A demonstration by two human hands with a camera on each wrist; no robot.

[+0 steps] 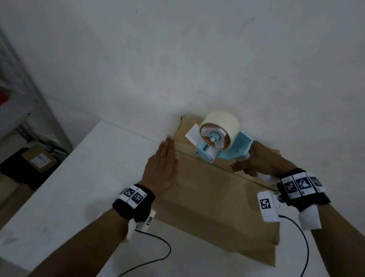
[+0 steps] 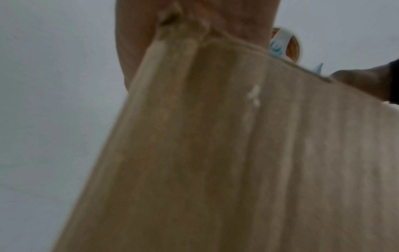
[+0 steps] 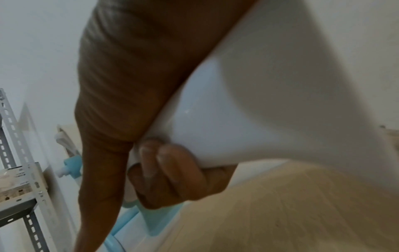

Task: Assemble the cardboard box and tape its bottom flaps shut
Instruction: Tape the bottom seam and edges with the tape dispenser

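We saw the cardboard box (image 1: pixel 215 200) standing on the white tabletop (image 1: pixel 81 194), close against the wall, with its bottom flaps folded shut and turned upward. The seam between the 2 flaps ran across the top from the far left toward the near right. Our left hand (image 1: pixel 161 170) lay flat on the left part of the flaps, fingers straight and together, pressing down and holding nothing. The grip of our right hand (image 1: pixel 252 164) was closed around the white handle of the blue tape dispenser (image 1: pixel 220 143), as the right wrist view showed with the fingers (image 3: pixel 172 172) curled under it. The roller of the dispenser touched the box near the far end of the seam, and a short piece of tape (image 1: pixel 191 134) stood free at its front. We could not tell whether any tape was already stuck on the cardboard. We judged that the taping was only at its start. The risk was that the free tape would fold on itself or miss the seam if the dispenser was pulled at a wrong angle. Also, if the left hand pressed too weakly, the flaps could open or the box could slide toward us during the pull.
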